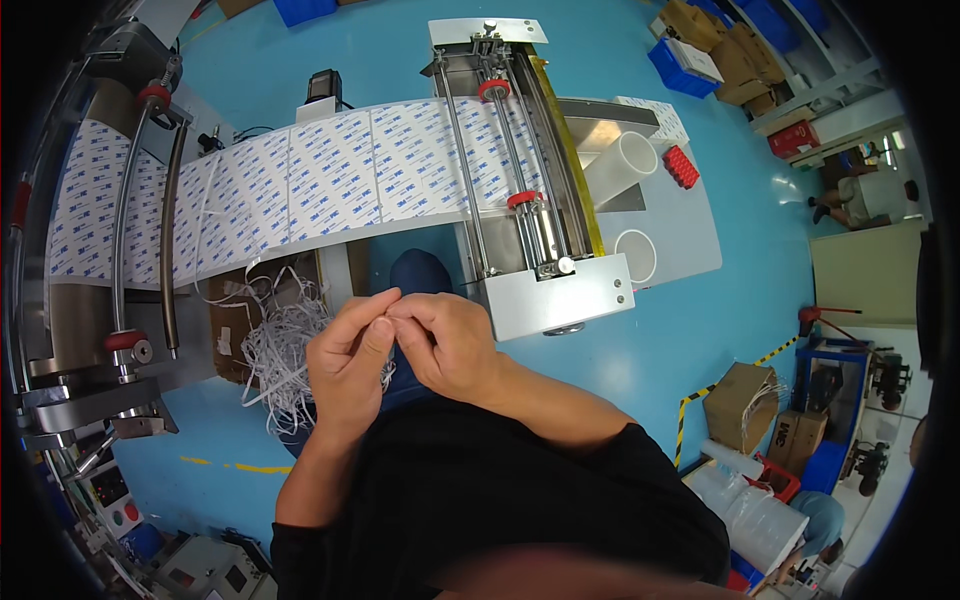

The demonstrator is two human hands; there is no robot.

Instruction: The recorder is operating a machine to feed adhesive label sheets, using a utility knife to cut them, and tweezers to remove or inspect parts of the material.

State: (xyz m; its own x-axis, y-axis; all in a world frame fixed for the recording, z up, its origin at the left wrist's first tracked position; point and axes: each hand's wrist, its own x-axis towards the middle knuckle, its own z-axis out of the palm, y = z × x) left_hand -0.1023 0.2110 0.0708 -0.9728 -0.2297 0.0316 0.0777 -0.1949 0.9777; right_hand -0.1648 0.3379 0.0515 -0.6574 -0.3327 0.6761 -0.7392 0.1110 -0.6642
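Observation:
My left hand (343, 368) and my right hand (447, 345) meet in front of my body, fingertips pinched together. Whatever lies between the fingers, if anything, is too small or hidden to make out. Beyond them a white printed liner web (330, 165) with blue markings stretches between two roller stands. A tangle of thin white waste strips (275, 365) spills from a cardboard box (228, 335) just left of my left hand. The metal end plate (560, 297) of the right roller stand is close to my right hand.
Left of the web stands a roller unit with a steel shaft (122, 220). Right of the stand, a grey table (690, 225) carries white tubes (622, 170) and a red block (681, 167). Cartons (740, 405) and another person (822, 525) are at lower right.

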